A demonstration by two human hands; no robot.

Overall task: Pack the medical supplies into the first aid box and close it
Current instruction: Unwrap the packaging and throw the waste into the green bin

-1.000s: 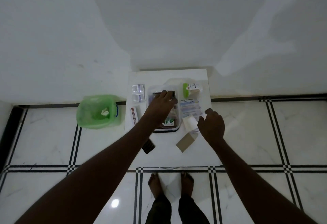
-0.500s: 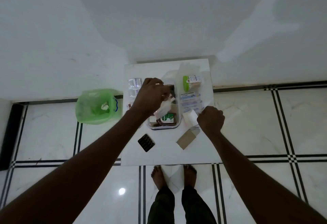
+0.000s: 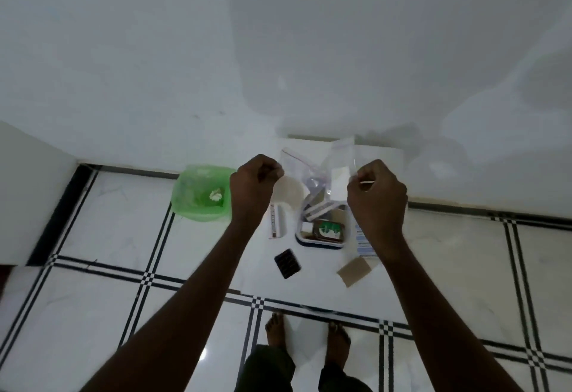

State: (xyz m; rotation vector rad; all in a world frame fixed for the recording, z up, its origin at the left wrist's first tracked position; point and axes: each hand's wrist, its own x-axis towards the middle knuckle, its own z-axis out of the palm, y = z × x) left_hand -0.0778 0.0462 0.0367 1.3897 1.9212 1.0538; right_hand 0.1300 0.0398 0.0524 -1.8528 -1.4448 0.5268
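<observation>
My left hand [image 3: 254, 187] and my right hand [image 3: 376, 195] are both raised above the small white table [image 3: 312, 283], each pinching a side of a clear zip bag [image 3: 318, 168] with white pieces inside. Below the bag stands the open first aid box [image 3: 322, 232], a clear tub with a blue base that holds a green-labelled item and white packets. On the table lie a dark blister strip [image 3: 288, 263], a brown card [image 3: 356, 271], a long white-and-red pack [image 3: 276, 221] and a blue printed sheet [image 3: 363, 241].
A green bin [image 3: 201, 193] with a white scrap inside stands on the floor left of the table. White walls rise behind. My bare feet [image 3: 306, 333] are on the tiled floor at the table's near edge.
My left hand lifted the clear bag out of the box area, and my right hand rose from the table to grip its other side. The camera tilted up slightly.
</observation>
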